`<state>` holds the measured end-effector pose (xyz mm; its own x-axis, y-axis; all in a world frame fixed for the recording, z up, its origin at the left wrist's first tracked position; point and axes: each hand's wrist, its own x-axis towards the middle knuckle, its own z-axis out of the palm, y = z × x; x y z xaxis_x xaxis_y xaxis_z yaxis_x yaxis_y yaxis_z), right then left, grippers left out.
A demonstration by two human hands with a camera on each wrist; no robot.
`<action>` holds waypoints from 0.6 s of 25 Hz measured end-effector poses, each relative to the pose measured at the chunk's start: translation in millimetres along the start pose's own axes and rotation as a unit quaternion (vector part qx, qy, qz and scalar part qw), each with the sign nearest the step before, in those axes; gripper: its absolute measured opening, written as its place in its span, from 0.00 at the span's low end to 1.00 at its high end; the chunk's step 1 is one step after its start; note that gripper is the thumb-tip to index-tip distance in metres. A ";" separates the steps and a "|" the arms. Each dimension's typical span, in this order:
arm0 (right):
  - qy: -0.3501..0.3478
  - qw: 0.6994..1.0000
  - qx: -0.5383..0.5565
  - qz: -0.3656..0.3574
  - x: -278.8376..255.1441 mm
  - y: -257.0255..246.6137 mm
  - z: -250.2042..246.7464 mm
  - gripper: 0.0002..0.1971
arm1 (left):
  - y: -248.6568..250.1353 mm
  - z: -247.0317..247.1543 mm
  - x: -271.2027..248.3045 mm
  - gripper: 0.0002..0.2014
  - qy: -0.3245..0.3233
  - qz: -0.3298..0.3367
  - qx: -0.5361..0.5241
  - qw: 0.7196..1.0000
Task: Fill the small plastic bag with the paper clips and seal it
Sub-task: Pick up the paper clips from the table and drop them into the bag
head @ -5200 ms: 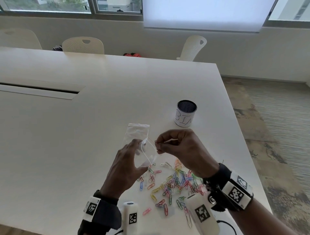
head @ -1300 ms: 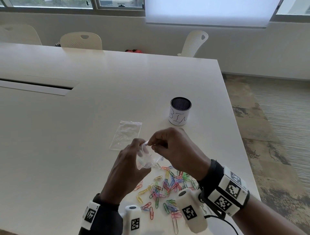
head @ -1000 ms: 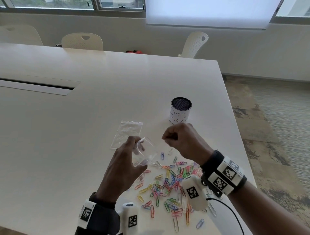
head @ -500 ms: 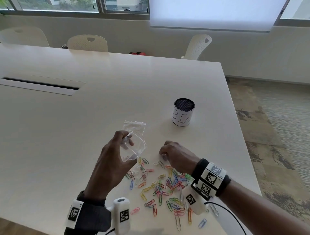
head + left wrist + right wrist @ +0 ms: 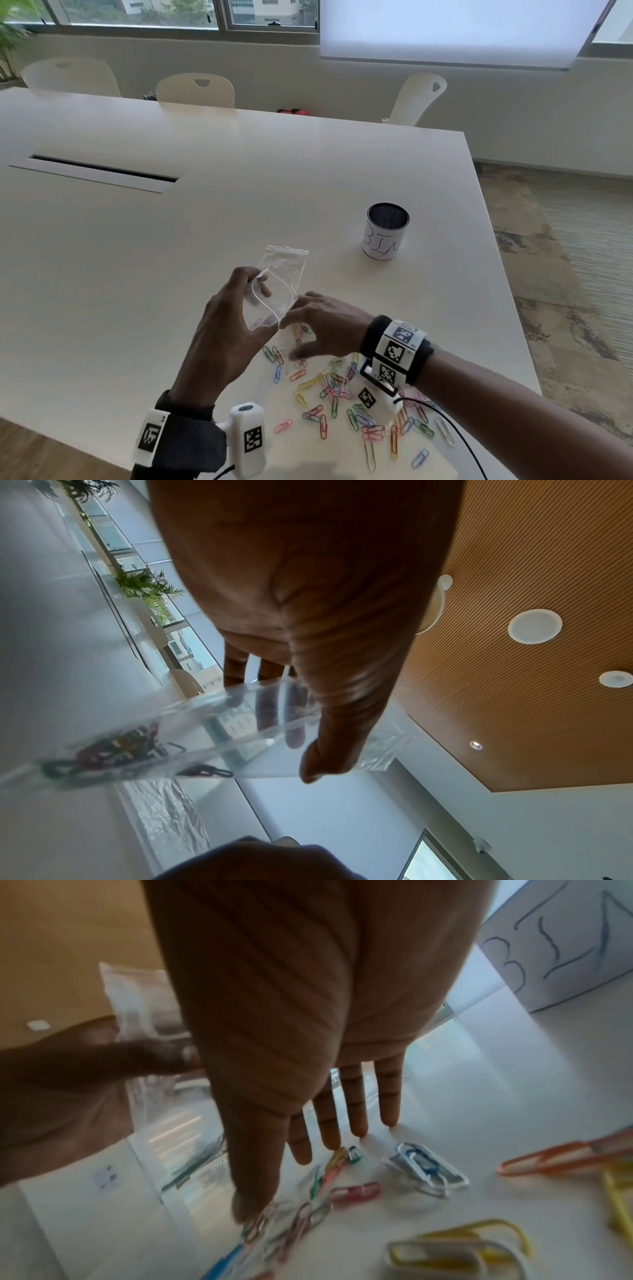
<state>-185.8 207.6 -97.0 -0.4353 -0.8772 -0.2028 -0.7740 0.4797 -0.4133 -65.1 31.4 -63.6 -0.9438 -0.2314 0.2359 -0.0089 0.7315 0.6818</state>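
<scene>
Spillage looks the main risk: the left hand (image 5: 226,329) pinches the bag (image 5: 270,301) near its open mouth, tilted above the surface (image 5: 137,257), so a slackened pinch or a knock from the right hand (image 5: 325,325) could tip out the few clips already lying in its bottom corner. The right hand is spread, fingers straight, reaching down onto the clips (image 5: 342,390) scattered just beside the bag; thin and slippery, they may slide away or drop on the way up, and linked ones could catch on the mouth. The bag is small, clear and crinkled, its zip strip unsealed. A second bag (image 5: 287,263) lies flat behind it, near a labelled cup (image 5: 385,236).
</scene>
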 end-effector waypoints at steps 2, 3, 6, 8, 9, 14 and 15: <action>-0.008 0.999 -0.037 -0.020 -1.5 -1.2 8.5 0.25 | -1.5 -0.7 -1.3 0.26 0.004 0.001 0.002 1.000; -0.006 0.999 -0.043 -0.026 -3.1 -1.2 12.8 0.21 | -2.1 -0.8 -1.6 0.27 0.005 0.001 0.003 1.000; 0.018 0.999 -0.037 -0.030 -8.8 1.7 15.2 0.07 | -3.6 0.0 -2.8 0.27 0.003 -0.001 0.006 1.000; 0.021 0.999 -0.033 -0.021 -15.7 6.6 10.0 0.06 | -3.5 1.0 -3.3 0.27 0.002 0.002 0.003 1.000; 0.017 0.999 -0.039 -0.016 -20.0 9.5 7.1 0.08 | -3.3 1.4 -3.5 0.27 0.001 0.004 0.001 1.000; -0.016 0.997 -0.076 -0.002 -36.5 20.2 6.0 0.24 | -2.3 4.2 -2.1 0.27 -0.001 0.013 -0.001 1.000; -0.004 0.998 -0.067 -0.004 -38.8 20.6 8.6 0.22 | -2.0 5.3 -1.6 0.27 -0.004 0.015 0.000 1.000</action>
<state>-181.0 251.3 -105.2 -0.4252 -0.8813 -0.2063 -0.8324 0.4702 -0.2933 -65.4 33.8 -69.0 -0.9460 -0.2053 0.2507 0.0190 0.7372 0.6754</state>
